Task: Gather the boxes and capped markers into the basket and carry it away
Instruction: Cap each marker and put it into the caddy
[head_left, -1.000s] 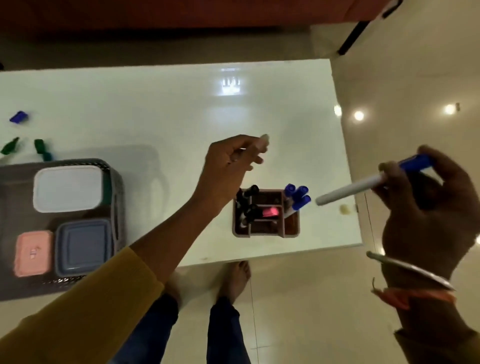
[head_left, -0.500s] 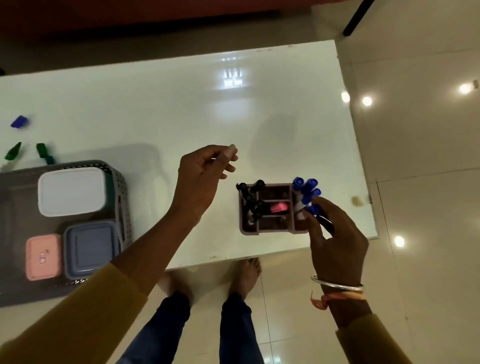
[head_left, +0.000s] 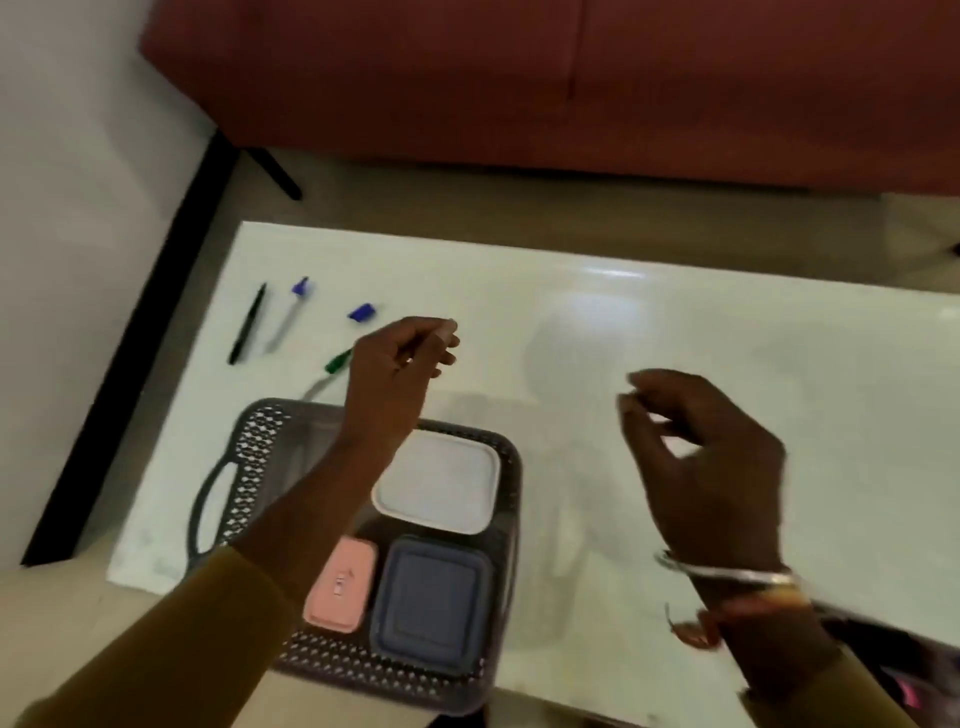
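Already 3 boxes sit in the basket (head_left: 249, 431) at the near edge of the worktop (head_left: 675, 322): a pink box (head_left: 340, 590) and a blue-grey box (head_left: 428, 603) nearest, and a white box (head_left: 441, 478) behind them. The left hand (head_left: 395, 369) hangs above the basket's far rim, fingers (head_left: 441, 338) curled with thumb against forefinger; I cannot tell whether they pinch anything. The right hand (head_left: 711, 457) hovers well to the right, loosely curled and holding nothing visible.

What remains lies beyond and left of the basket, all on the left hand's side. A green marker (head_left: 336, 362) is closest, just beside that hand and partly hidden by it, its long axis slanting from near-left to far-right. Farther out lie a loose blue cap (head_left: 362, 312), then a blue-ended marker (head_left: 288, 319) and a black pen (head_left: 248, 325), both pointing roughly away. Blur hides whether either is capped. The left hand looks better placed to reach them.
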